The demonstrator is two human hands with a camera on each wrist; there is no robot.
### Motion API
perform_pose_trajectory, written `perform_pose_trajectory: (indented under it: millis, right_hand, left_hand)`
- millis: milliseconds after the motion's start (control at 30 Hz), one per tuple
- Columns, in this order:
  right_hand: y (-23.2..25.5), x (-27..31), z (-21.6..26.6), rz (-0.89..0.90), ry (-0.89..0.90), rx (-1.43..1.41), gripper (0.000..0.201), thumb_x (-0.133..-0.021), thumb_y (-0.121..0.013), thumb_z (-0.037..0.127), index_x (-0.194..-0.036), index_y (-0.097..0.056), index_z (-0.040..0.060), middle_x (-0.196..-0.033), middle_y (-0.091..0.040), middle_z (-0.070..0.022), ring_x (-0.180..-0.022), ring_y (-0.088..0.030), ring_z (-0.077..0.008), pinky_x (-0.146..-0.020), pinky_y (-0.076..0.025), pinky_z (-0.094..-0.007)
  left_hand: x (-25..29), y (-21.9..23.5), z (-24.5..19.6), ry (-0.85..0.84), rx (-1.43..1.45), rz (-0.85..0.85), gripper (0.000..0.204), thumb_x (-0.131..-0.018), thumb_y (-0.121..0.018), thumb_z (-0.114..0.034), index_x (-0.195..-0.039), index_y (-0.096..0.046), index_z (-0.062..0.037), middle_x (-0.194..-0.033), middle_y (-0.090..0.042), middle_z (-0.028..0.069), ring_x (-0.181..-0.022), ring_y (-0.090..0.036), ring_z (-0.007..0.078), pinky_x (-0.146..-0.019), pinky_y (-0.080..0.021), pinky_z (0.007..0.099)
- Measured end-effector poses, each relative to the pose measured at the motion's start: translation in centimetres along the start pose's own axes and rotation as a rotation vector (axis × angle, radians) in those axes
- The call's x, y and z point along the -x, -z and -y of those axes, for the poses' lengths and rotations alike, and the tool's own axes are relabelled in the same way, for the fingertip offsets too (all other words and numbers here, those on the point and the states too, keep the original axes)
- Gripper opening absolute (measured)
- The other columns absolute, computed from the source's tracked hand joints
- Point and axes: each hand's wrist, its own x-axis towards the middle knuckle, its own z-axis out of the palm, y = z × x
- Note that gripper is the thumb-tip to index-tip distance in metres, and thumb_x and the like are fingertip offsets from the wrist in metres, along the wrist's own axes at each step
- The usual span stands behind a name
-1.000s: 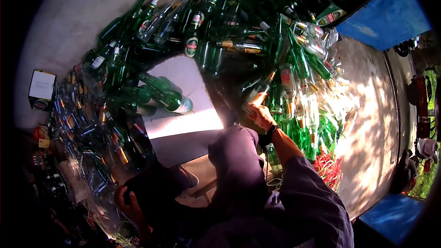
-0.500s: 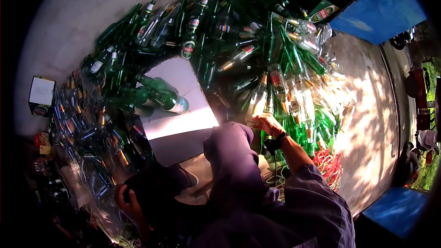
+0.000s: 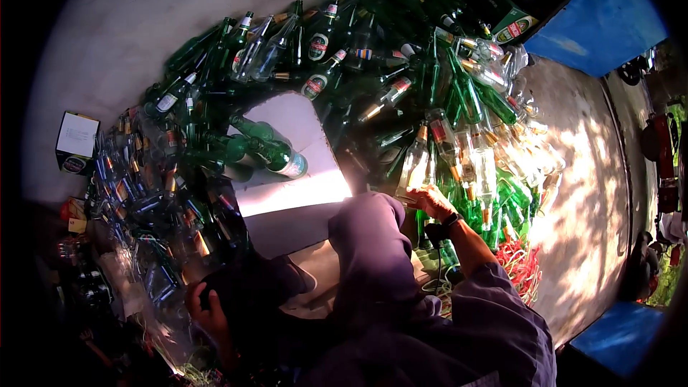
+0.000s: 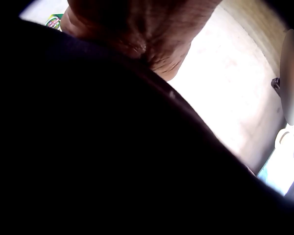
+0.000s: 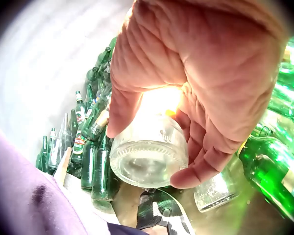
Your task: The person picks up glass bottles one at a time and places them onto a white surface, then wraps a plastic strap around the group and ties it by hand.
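Note:
My right hand grips a clear glass bottle low by its base, the neck pointing away towards the heap. In the right wrist view the thumb lies on one side of the round bottle base and the fingers curl round the other. At the lower left of the head view, my left hand rests by the dark-clothed leg, fingers loosely bent, with nothing seen in it. The left wrist view shows only part of that hand behind a dark sleeve.
Green bottles lie on a pale board before my knee. A large heap of green and clear bottles curves around it. More bottles pile up at left. Red string lies at right, and a blue panel stands behind.
My right hand has drawn the clear bottle down and to the right, and its neck now points more steeply upward in view. Another clear bottle in the heap has swung round. The left hand stays put.

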Motion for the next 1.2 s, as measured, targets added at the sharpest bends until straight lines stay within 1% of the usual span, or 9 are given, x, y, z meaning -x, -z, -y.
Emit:
perform_pose_trajectory:
  millis: [133,300,600,733,833,933,1067,1100,1200]
  right_hand:
    - [-3.0,2.6,2.4,-0.043,0.011,0.08,0.026,-0.087,-0.074,0.02,-0.107,-0.069,0.0041,-0.106,-0.069,-0.0051,-0.102,-0.066,-0.0207,-0.092,-0.053,-0.0429]
    - [-0.9,3.1,1.0,-0.11,-0.095,0.161,0.024,-0.089,-0.071,0.021,-0.106,-0.067,0.0048,-0.106,-0.069,-0.0043,-0.1,-0.065,-0.0182,-0.092,-0.053,-0.0405]
    - [-1.6,11.1,0.0,-0.108,-0.004,0.132,0.022,-0.085,-0.074,0.011,-0.103,-0.064,0.0031,-0.1,-0.067,-0.0045,-0.097,-0.065,-0.0183,-0.093,-0.051,-0.0354]
    - [1.0,14.4,-2.5,-0.188,0.044,0.226,0.025,-0.085,-0.074,0.018,-0.099,-0.065,-0.0005,-0.092,-0.066,-0.0035,-0.084,-0.062,-0.0119,-0.077,-0.05,-0.0272]
    - [3.4,16.3,-3.9,-0.285,-0.056,0.322,0.028,-0.085,-0.075,0.015,-0.105,-0.062,-0.0002,-0.096,-0.066,-0.0038,-0.087,-0.063,-0.014,-0.081,-0.05,-0.0298]
    - [4.7,17.8,-5.4,-0.303,0.012,0.336,0.029,-0.086,-0.075,0.017,-0.105,-0.063,-0.0015,-0.094,-0.067,-0.0048,-0.089,-0.065,-0.0154,-0.081,-0.051,-0.0314]
    - [8.4,19.5,-7.5,-0.314,-0.03,0.68,0.027,-0.089,-0.073,0.019,-0.1,-0.064,-0.0037,-0.094,-0.069,-0.0058,-0.086,-0.068,-0.0175,-0.075,-0.054,-0.0323]
    - [8.0,19.3,-8.3,-0.352,0.155,0.701,0.033,-0.074,-0.085,0.025,-0.083,-0.065,0.0,-0.075,-0.063,-0.0022,-0.064,-0.054,-0.0095,-0.059,-0.046,-0.0268]
    - [7.1,19.8,-8.4,-0.497,-0.058,0.418,0.032,-0.074,-0.085,0.024,-0.082,-0.065,0.0001,-0.074,-0.064,-0.0024,-0.064,-0.055,-0.0093,-0.06,-0.046,-0.0261]
  left_hand:
    - [0.0,-0.1,-0.1,-0.003,0.012,-0.007,0.022,-0.086,-0.065,-0.002,-0.107,-0.066,-0.0011,-0.118,-0.064,0.0147,-0.113,-0.058,0.0311,-0.101,-0.044,0.0405]
    - [0.2,-0.1,-0.3,-0.013,-0.001,0.002,0.023,-0.087,-0.065,-0.003,-0.11,-0.065,-0.001,-0.119,-0.064,0.0148,-0.113,-0.058,0.0306,-0.101,-0.044,0.0405]
    - [0.4,-0.4,0.6,0.007,-0.008,0.012,0.024,-0.09,-0.064,-0.005,-0.114,-0.064,0.0,-0.12,-0.063,0.0159,-0.114,-0.058,0.0311,-0.101,-0.044,0.0414]
    - [0.2,-0.2,0.4,-0.005,-0.024,0.032,0.023,-0.091,-0.064,-0.006,-0.114,-0.064,0.0001,-0.121,-0.063,0.0165,-0.113,-0.059,0.0315,-0.1,-0.045,0.041]
    - [0.1,-0.3,0.2,-0.009,-0.039,0.028,0.022,-0.092,-0.064,-0.008,-0.113,-0.065,-0.0001,-0.121,-0.064,0.0164,-0.113,-0.059,0.0318,-0.1,-0.045,0.0412]
    - [0.1,-0.3,0.2,0.008,-0.032,0.035,0.023,-0.093,-0.064,-0.009,-0.114,-0.065,-0.0006,-0.12,-0.064,0.0159,-0.112,-0.059,0.0316,-0.1,-0.045,0.041]
    - [0.1,-0.4,-0.5,0.031,-0.051,0.034,0.024,-0.093,-0.064,-0.011,-0.115,-0.065,-0.0009,-0.12,-0.065,0.0152,-0.113,-0.06,0.0306,-0.1,-0.045,0.0398]
    - [0.1,-0.4,-0.5,0.032,-0.055,0.037,0.024,-0.093,-0.064,-0.011,-0.115,-0.065,-0.0009,-0.12,-0.065,0.0152,-0.113,-0.06,0.0306,-0.1,-0.045,0.0398]
    - [-0.1,-0.3,-0.4,0.017,-0.052,0.046,0.024,-0.093,-0.064,-0.011,-0.115,-0.065,-0.0005,-0.121,-0.065,0.0151,-0.113,-0.06,0.03,-0.1,-0.045,0.0394]
